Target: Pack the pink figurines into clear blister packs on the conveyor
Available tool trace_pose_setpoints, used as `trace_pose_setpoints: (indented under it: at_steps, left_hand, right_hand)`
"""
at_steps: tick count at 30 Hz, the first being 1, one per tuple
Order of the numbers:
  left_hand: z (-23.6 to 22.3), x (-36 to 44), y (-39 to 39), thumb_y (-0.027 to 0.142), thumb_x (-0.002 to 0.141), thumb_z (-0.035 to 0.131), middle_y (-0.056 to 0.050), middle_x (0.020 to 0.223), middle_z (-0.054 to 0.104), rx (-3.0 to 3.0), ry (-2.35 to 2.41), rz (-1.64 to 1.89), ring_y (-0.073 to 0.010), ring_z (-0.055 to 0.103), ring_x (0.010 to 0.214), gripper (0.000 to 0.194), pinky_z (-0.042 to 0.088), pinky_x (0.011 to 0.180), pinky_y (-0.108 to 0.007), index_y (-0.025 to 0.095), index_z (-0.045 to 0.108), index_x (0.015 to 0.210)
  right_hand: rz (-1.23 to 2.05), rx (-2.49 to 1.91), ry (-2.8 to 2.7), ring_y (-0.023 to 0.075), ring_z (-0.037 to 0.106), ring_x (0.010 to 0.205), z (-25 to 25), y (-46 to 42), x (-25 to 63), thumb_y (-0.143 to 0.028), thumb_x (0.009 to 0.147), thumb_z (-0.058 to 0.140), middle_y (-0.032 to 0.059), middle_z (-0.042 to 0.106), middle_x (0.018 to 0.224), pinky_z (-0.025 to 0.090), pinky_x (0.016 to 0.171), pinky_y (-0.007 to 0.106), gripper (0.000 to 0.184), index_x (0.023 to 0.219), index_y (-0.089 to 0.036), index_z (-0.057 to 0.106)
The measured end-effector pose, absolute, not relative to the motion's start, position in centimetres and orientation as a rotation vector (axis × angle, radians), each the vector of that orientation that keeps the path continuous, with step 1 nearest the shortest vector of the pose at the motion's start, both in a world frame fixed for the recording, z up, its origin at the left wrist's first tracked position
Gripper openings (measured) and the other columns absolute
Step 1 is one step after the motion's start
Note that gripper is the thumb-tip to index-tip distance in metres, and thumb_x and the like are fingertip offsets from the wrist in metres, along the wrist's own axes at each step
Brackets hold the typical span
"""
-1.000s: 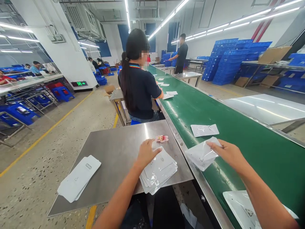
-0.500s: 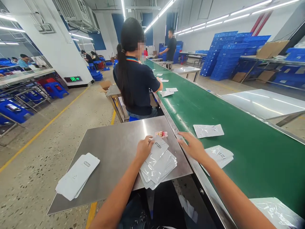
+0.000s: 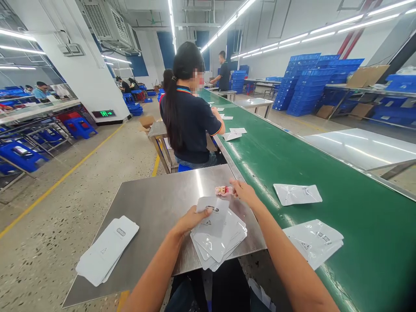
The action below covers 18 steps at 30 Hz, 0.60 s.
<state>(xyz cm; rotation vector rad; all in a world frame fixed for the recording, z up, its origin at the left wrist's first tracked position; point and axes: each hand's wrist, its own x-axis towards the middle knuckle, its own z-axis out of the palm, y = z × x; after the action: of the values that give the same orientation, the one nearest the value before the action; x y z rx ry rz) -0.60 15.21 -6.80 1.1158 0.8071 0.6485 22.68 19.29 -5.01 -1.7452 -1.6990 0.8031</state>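
My left hand [image 3: 190, 222] pinches the top clear plastic pouch [image 3: 212, 216] and lifts its edge off the stack of pouches [image 3: 221, 245] on the steel table [image 3: 156, 203]. My right hand [image 3: 243, 193] reaches over the table's far right corner, its fingers closing on a small pink doll figure [image 3: 222, 190]. Two filled pouches lie on the green conveyor belt [image 3: 325, 173]: one [image 3: 297, 194] further off, and a small pile [image 3: 313, 240] close to my right arm.
A pile of white flat cards [image 3: 107, 249] lies on the table's left part. A person in a dark shirt [image 3: 190, 117] sits ahead at the belt with more pouches. Another person stands far off. Blue crates [image 3: 308, 84] are stacked at the right.
My right hand left the pouch on the belt and came back to the pink doll. My left hand raised the top pouch off the stack. The pouches on the belt moved toward me.
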Motion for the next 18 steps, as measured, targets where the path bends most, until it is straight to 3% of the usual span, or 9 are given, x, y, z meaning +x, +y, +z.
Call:
trace_pose_setpoints:
  at_steps: [3,7,13,18]
  left_hand:
    - [-7.8,-0.2,15.0,0.045,0.066,0.068,-0.009,0.085,0.06,1.086,0.854,0.753,-0.0145,0.054,0.075,0.046,0.043,0.069,-0.024,0.007,0.06,0.091]
    - [-7.4,0.0,14.4,0.042,0.062,0.071,-0.005,0.081,0.057,1.13,0.797,0.801,-0.0115,0.051,0.072,0.045,0.04,0.066,-0.021,0.009,0.058,0.089]
    - [-6.0,1.1,13.5,0.045,0.066,0.067,-0.002,0.079,0.054,1.41,0.877,0.803,-0.0094,0.046,0.07,0.043,0.035,0.061,-0.019,0.011,0.055,0.088]
    - [-6.1,2.5,12.9,0.049,0.066,0.066,-0.001,0.077,0.052,1.569,0.953,0.804,-0.0104,0.044,0.071,0.043,0.033,0.061,-0.02,0.011,0.056,0.084]
  right_hand:
    - [0.779,-1.932,-1.602,0.0123,0.05,0.051,-7.4,21.9,23.9,-0.052,0.083,0.04,0.0039,0.056,0.062,0.034,0.049,0.023,0.041,0.079,-0.014,0.054]
    - [0.76,-1.772,-1.664,0.011,0.051,0.057,-7.9,22.2,22.8,-0.045,0.083,0.043,0.002,0.056,0.064,0.037,0.054,0.022,0.033,0.077,-0.014,0.055]
    - [0.731,-1.299,-1.677,0.0101,0.048,0.062,-0.2,16.5,22.2,-0.05,0.081,0.047,0.0031,0.056,0.075,0.04,0.06,0.022,0.037,0.087,-0.014,0.058]
    - [0.572,-1.385,-2.104,0.0093,0.047,0.064,5.5,11.7,22.8,-0.042,0.084,0.048,0.0008,0.056,0.071,0.035,0.06,0.021,0.029,0.078,-0.017,0.062]
